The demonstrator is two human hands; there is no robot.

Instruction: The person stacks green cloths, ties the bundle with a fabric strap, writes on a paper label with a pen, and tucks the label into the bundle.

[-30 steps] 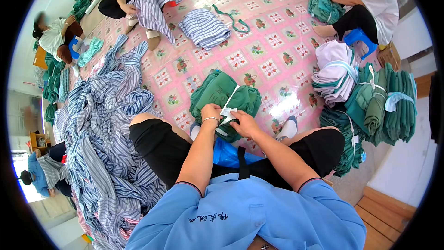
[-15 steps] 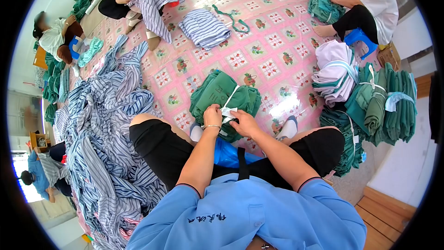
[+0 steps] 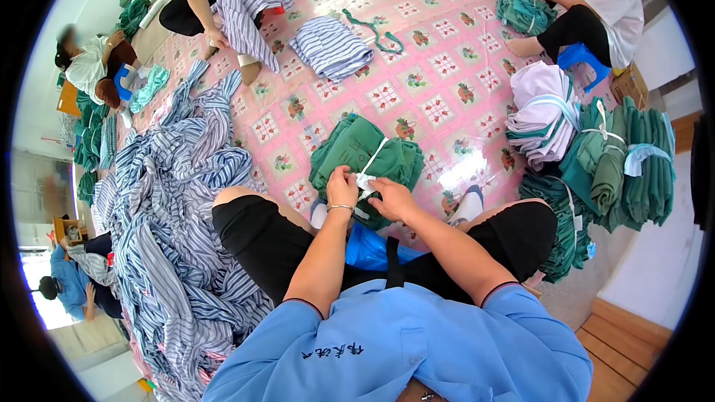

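Note:
A bundle of folded green clothes (image 3: 346,143) lies on the floor between my feet. A white cloth tie (image 3: 375,155) runs round it and bunches up at its near edge. My left hand (image 3: 343,187) is closed at the left of that bunched part, its fingers pinching the tie. From the right, my right hand (image 3: 392,197) pinches the other side of the same bunch. The fingertips of both hands nearly meet over the bundle. Whether a knot is formed I cannot make out.
A big heap of striped clothes (image 3: 179,216) fills the left. Tied green bundles (image 3: 633,164) and a pale pink bundle (image 3: 542,115) are stacked at right. A folded striped garment (image 3: 331,48) and a green cord (image 3: 372,30) lie ahead. Several other people sit around.
The bunched white tie looks smaller and tighter between my fingers; my hands have barely moved. The person at the upper left has reached an arm down towards the floor.

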